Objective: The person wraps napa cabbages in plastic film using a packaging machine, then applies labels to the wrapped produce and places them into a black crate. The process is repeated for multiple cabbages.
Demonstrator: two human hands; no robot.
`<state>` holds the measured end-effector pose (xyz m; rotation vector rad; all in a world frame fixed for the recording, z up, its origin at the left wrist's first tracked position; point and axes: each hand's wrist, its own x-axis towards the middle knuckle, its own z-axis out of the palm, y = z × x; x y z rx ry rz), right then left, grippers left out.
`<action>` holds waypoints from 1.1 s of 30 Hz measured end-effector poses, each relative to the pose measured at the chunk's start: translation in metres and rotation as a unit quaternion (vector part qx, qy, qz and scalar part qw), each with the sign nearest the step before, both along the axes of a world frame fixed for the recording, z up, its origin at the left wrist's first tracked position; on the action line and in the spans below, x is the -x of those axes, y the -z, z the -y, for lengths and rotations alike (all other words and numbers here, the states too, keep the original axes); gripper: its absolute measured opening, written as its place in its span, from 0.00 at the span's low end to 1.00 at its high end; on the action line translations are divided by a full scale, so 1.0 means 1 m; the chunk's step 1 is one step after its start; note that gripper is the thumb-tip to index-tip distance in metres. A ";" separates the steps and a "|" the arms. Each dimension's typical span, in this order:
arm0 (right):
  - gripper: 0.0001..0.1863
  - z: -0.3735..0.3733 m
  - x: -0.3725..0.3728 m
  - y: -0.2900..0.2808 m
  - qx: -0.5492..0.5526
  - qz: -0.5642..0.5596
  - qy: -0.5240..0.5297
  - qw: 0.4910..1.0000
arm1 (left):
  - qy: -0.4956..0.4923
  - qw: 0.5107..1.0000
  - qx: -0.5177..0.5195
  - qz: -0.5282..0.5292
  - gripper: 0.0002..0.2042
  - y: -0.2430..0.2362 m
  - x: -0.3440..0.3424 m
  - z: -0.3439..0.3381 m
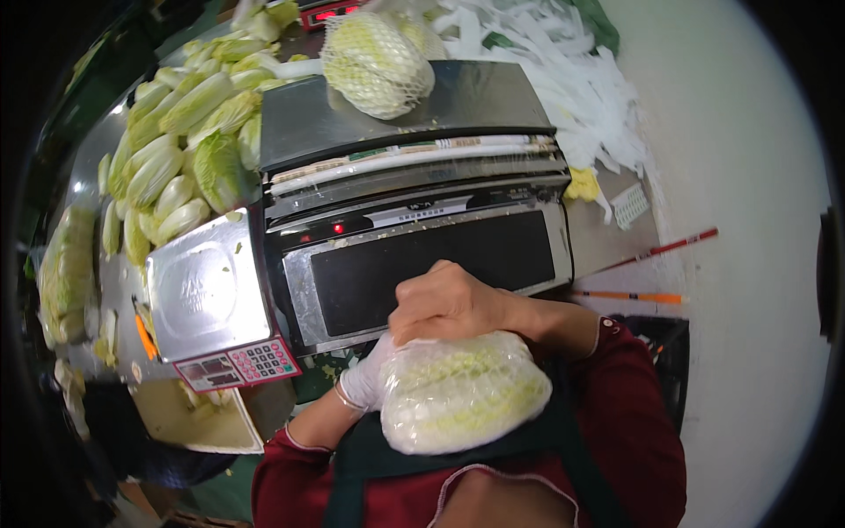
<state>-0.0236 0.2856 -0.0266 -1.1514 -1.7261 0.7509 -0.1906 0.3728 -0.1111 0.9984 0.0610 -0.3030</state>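
Close against my chest is a napa cabbage in clear plastic film. My left hand, in a white glove, grips its left side; most of those fingers are hidden behind the cabbage and my other hand. Bare and curled closed, my right hand lies at the cabbage's far edge, close by the left hand. Whatever its fingers hold is out of sight. Just beyond is the film-wrapping machine, with a dark flat plate and a roll across its middle. Another cabbage in a white foam net rests on top of the machine.
Left of the machine stands a weighing scale with a steel pan. Several loose cabbages are piled behind it. An orange-handled knife lies beside the scale, above a pale bin. White foam nets heap at the far right, near a wall.
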 end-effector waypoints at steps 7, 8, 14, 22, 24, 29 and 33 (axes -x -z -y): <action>0.20 0.064 0.049 0.036 0.377 -0.648 -0.006 0.662 | -0.079 0.949 -0.278 -0.127 0.16 -0.033 0.022 -0.078; 0.20 0.072 0.052 0.043 0.383 -0.661 -0.026 0.644 | -0.100 0.943 -0.316 -0.040 0.20 -0.050 0.011 -0.070; 0.19 0.156 0.121 0.144 0.128 -0.765 0.044 0.630 | 0.151 0.934 -0.199 0.257 0.39 -0.074 -0.010 0.029; 0.38 0.278 0.145 0.079 -0.038 -0.681 0.389 0.619 | -0.144 0.974 0.106 -0.138 0.39 0.031 0.028 0.131; 0.42 0.306 0.152 0.083 -0.031 -0.550 0.570 0.609 | -0.044 0.998 -0.011 -0.040 0.38 -0.001 -0.001 0.192; 0.29 0.436 0.148 0.046 -0.240 -0.562 0.627 0.483 | 0.167 0.974 -0.064 0.142 0.39 -0.029 -0.044 0.328; 0.29 0.562 0.181 0.047 -0.254 -0.594 0.660 0.384 | 0.285 0.897 -0.197 0.274 0.35 -0.031 -0.050 0.417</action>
